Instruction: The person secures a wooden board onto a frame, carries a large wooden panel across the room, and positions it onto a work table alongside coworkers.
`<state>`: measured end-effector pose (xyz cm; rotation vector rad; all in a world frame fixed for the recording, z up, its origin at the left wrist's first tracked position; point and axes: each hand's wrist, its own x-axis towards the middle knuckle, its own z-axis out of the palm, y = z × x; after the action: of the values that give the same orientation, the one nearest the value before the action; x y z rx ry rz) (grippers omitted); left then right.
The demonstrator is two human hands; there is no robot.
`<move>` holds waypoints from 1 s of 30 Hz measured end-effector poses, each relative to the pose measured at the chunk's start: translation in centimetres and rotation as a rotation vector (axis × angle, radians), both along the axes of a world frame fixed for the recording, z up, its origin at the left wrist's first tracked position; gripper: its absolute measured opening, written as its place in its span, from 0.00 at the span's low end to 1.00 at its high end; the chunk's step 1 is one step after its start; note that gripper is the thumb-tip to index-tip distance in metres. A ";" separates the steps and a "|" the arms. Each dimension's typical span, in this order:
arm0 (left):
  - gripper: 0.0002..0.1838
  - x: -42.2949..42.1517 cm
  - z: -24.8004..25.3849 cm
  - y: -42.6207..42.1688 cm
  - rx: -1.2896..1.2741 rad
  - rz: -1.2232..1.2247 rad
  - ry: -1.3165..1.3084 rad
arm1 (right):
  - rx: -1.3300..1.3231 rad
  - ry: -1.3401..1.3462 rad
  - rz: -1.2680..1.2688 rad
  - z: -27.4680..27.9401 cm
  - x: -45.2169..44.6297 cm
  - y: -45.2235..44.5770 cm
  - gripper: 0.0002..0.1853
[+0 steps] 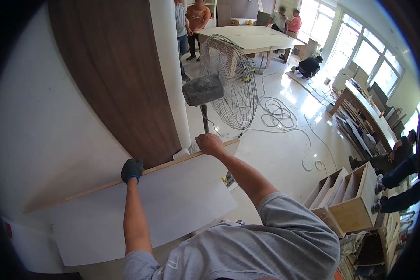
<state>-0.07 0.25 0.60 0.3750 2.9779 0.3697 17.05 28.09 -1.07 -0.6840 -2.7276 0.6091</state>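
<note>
The wooden strip (172, 163) runs crosswise before the person, along the far edge of the white panel (186, 186); 2 grips are closed on it, the gloved left hand (132, 171) near its middle, the right hand (210, 143) nearer the end towards the fan (203, 89).

Board (186, 196) in front; pedestal fan (205, 89) beyond its right end; table (247, 33) behind fan; cable (279, 112) coiled on floor (270, 154), right of fan; cabinet (352, 210) near, at right.
</note>
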 end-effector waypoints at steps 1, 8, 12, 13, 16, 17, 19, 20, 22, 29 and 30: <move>0.23 0.2 0.0 0.0 0.008 0.005 0.011 | -0.004 -0.001 -0.005 0.0 0.0 0.0 0.21; 0.22 0.7 0.3 -0.1 0.066 0.009 0.017 | -0.001 0.008 -0.004 -0.2 0.2 0.1 0.21; 0.22 1.5 1.2 -0.1 0.046 0.018 -0.006 | 0.004 -0.006 0.010 -0.3 0.2 0.0 0.21; 0.22 1.4 1.0 -0.1 0.042 0.015 0.006 | 0.001 -0.004 0.006 -0.3 0.3 0.0 0.21; 0.22 0.8 0.1 -0.3 0.025 0.020 0.025 | -0.005 -0.006 -0.006 -0.4 0.3 -0.1 0.21; 0.22 0.6 -0.2 -0.3 0.018 0.022 0.029 | -0.010 -0.013 -0.009 -0.4 0.3 -0.1 0.21; 0.23 1.0 0.7 -0.3 0.010 0.016 -0.020 | -0.017 -0.021 -0.015 -0.1 0.4 -0.3 0.21; 0.23 1.2 1.0 -0.2 0.006 0.012 -0.045 | -0.020 -0.023 -0.018 0.0 0.5 -0.3 0.21; 0.24 1.1 0.6 -0.2 -0.004 0.014 -0.021 | -0.022 -0.026 -0.017 0.2 0.7 -0.4 0.21; 0.24 0.4 -0.5 -0.4 -0.001 -0.010 0.014 | -0.026 -0.028 -0.008 0.9 1.0 -0.7 0.21; 0.24 0.4 -0.4 -0.5 0.002 -0.012 0.016 | -0.025 -0.033 -0.009 0.8 1.0 -0.7 0.21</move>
<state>0.36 -0.22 0.16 0.3978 2.9898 0.3708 18.06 27.44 -0.31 -0.7184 -2.7494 0.6370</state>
